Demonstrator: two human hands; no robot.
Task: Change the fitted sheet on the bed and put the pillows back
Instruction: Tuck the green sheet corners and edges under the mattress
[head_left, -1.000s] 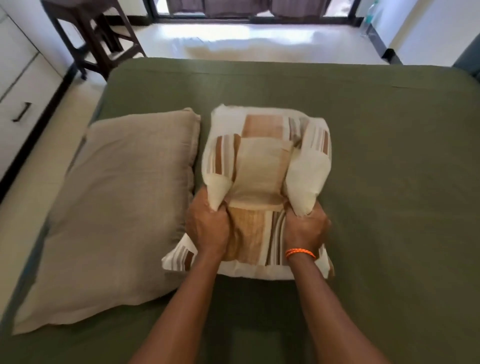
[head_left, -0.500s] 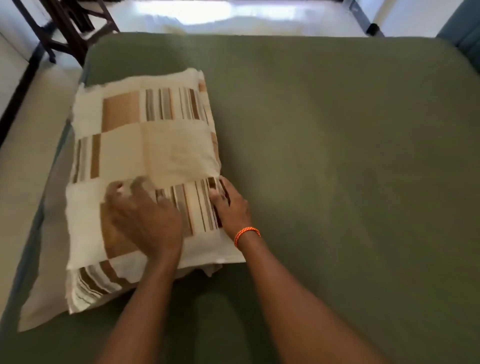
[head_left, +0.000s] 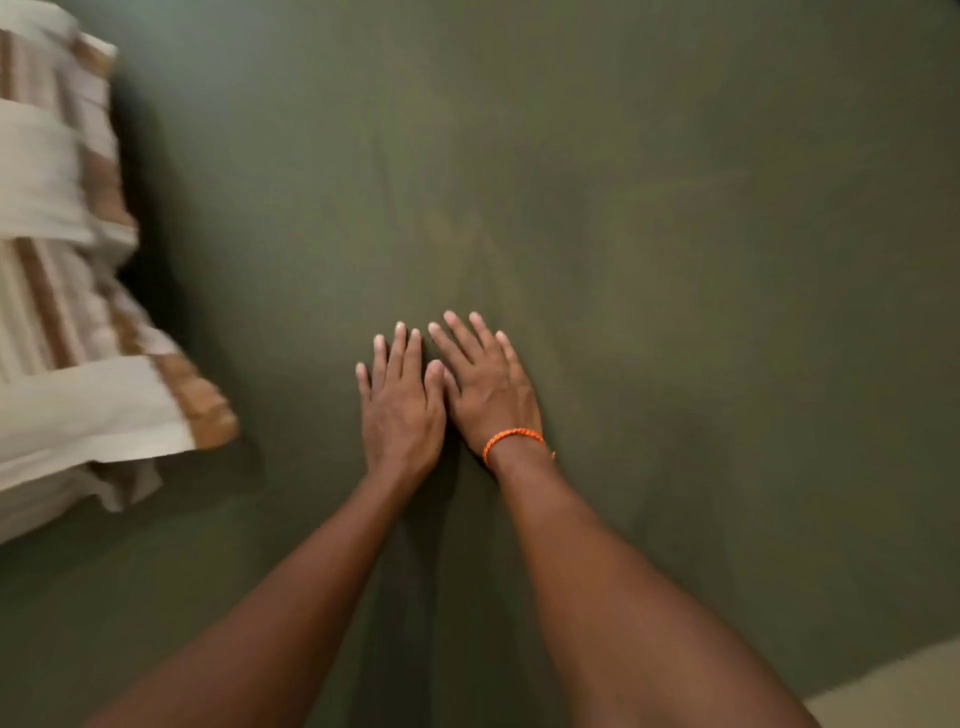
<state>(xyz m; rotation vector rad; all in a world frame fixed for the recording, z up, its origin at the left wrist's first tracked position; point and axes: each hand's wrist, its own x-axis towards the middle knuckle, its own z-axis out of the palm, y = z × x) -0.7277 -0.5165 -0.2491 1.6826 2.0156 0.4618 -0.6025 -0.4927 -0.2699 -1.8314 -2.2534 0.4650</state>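
The olive-green fitted sheet (head_left: 675, 234) covers the bed and fills most of the view. My left hand (head_left: 402, 410) and my right hand (head_left: 488, 387) lie flat on it side by side near the middle, palms down, fingers straight, thumbs touching. My right wrist wears an orange band. At the left edge lies the striped cream-and-brown pillow (head_left: 57, 322), blurred, apart from both hands. A bit of a second pillow shows under its lower edge.
A pale strip of floor (head_left: 893, 691) shows at the bottom right corner, beyond the bed's edge. Faint creases run through the sheet above my hands.
Both hands left the striped pillow, which now lies on the plain pillow at the left. They moved right and now press flat on the sheet. The view swung right and down.
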